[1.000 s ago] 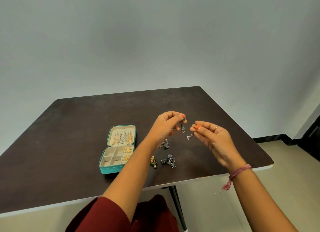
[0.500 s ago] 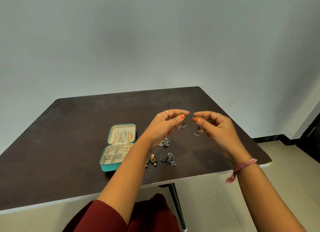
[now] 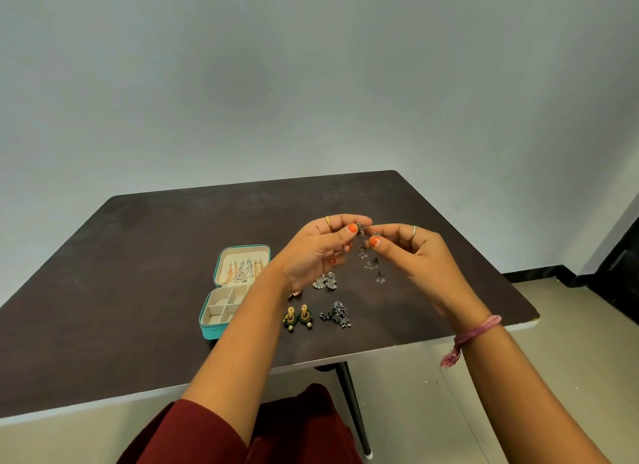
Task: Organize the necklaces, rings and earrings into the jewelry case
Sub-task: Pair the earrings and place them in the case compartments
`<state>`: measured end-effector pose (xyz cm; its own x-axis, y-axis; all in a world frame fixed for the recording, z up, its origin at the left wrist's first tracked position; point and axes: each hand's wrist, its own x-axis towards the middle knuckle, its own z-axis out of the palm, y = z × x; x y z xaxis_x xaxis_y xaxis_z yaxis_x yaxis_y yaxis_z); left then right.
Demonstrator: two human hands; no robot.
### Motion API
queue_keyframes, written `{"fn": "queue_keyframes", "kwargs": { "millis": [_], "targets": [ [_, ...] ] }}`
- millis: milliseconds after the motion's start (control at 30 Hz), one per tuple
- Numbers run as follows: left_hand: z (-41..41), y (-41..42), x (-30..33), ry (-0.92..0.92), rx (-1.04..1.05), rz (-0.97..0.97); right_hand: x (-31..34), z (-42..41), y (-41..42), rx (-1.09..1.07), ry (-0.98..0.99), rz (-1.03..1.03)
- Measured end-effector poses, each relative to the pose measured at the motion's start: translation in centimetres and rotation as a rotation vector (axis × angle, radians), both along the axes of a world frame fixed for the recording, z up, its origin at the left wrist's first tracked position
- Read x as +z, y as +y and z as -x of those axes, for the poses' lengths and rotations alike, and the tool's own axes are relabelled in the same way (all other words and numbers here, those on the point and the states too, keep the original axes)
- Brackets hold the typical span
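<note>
Silver earrings (image 3: 371, 263) dangle, pinched together by left hand (image 3: 320, 252) and right hand (image 3: 418, 256), maybe to pair them; case (image 3: 211, 328) waits beside the left wrist.

Your left hand (image 3: 316, 252): gold ring, orange nails. Your right hand (image 3: 420, 256): silver ring, orange nails, pink thread wristband (image 3: 475, 332). Maroon sleeve (image 3: 193, 432) lower left of frame.

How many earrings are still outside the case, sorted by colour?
Green and gold earrings on the table: 2
Silver clusters lying on the table: 2
Silver dangling earrings pinched in the fingers: count unclear
Total lying on the table: 4
</note>
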<state>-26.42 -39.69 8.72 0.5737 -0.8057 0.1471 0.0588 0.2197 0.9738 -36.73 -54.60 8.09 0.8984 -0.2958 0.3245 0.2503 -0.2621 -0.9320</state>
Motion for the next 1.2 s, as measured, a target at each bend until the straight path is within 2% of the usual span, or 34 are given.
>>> {"fn": "queue_keyframes", "kwargs": {
  "millis": [333, 500, 700, 867, 1200],
  "targets": [
    [0.1, -0.3, 0.1, -0.283, 0.203, -0.125, -0.1, 0.2, -0.5, -0.006, -0.062, -0.031],
    [0.5, -0.7, 0.7, -0.353, 0.275, -0.087, 0.2, 0.3, -0.4, -0.024, -0.087, -0.143],
    [0.5, -0.7, 0.4, -0.216, 0.333, -0.066, 0.5, 0.3, -0.5, -0.102, 0.033, -0.206],
    [0.4, -0.6, -0.1, -0.108, 0.293, -0.072, 0.7, 0.1, -0.6, -0.07, 0.091, -0.278],
    [0.0, -0.7, -0.5, -0.107, 0.293, -0.097, 0.5, 0.0, -0.6, -0.041, 0.135, -0.323]
  ]
}}
